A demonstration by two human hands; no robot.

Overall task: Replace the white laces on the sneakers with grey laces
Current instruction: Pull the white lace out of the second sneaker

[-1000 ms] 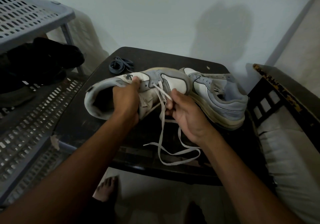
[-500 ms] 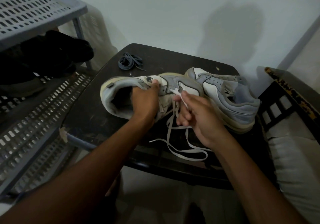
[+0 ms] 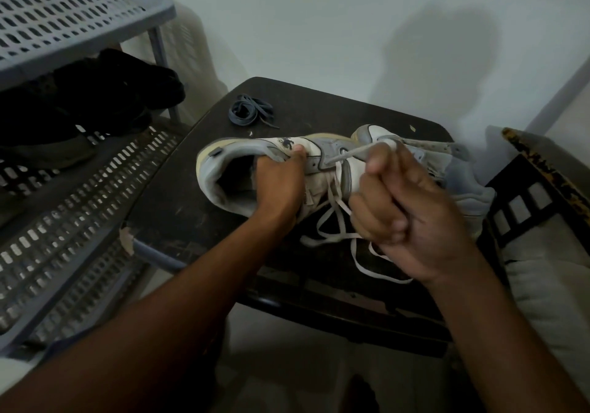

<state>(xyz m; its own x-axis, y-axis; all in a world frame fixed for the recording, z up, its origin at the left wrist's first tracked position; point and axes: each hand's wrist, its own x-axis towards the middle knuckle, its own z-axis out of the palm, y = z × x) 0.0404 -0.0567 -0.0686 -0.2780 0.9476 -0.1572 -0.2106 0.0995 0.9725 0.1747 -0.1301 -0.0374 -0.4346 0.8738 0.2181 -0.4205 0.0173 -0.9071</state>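
A grey-and-white sneaker (image 3: 230,170) lies on its side on the dark table (image 3: 178,208), its opening facing me. My left hand (image 3: 281,179) grips its collar, thumb on the outer side. My right hand (image 3: 402,208) is curled round the white lace (image 3: 338,214) and holds a taut stretch of it coming out of an eyelet. Loose loops of that lace hang over the table's front edge. The second sneaker (image 3: 459,170) lies behind my right hand, largely hidden. A bundle of grey laces (image 3: 249,112) sits at the table's far left corner.
A grey perforated plastic rack (image 3: 64,189) stands on the left with dark shoes (image 3: 95,100) on its shelf. A dark wooden frame (image 3: 539,189) and a pale cushion (image 3: 552,301) are on the right. A white wall lies behind the table.
My right hand has closed into a fist on the white lace and pulled it up and to the right, drawing it taut from the eyelet. The left hand keeps its hold on the sneaker.
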